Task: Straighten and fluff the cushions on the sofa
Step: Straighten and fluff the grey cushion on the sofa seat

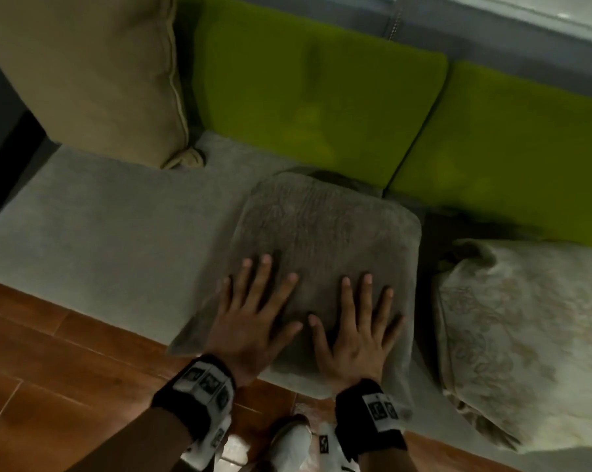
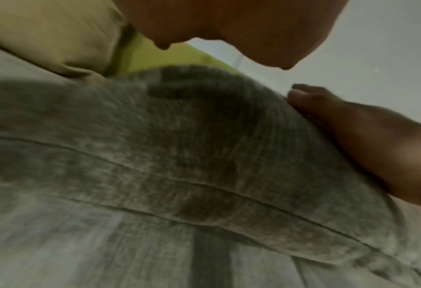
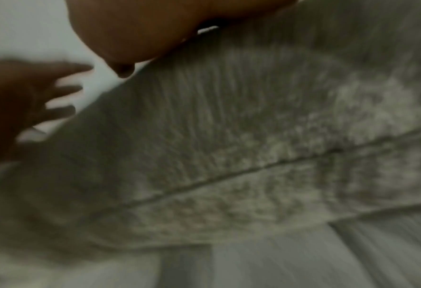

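Observation:
A grey-brown textured cushion (image 1: 325,229) lies flat on the grey sofa seat (image 1: 110,219), its near edge overhanging the seat's front. My left hand (image 1: 257,301) and right hand (image 1: 359,318) press on its near half side by side, fingers straight and spread. In the left wrist view the same grey-brown cushion (image 2: 179,155) bulges with a seam along its side, and the right hand (image 2: 352,136) rests on its top. The right wrist view is blurred: the cushion (image 3: 253,136) fills it, with the left hand (image 3: 31,101) at the left.
A tan cushion (image 1: 90,73) leans at the back left. Two lime-green back cushions (image 1: 304,97) (image 1: 512,141) stand along the backrest. A cream patterned cushion (image 1: 526,342) lies on the seat to the right. Brown wooden floor (image 1: 49,369) and a white shoe (image 1: 287,441) lie below.

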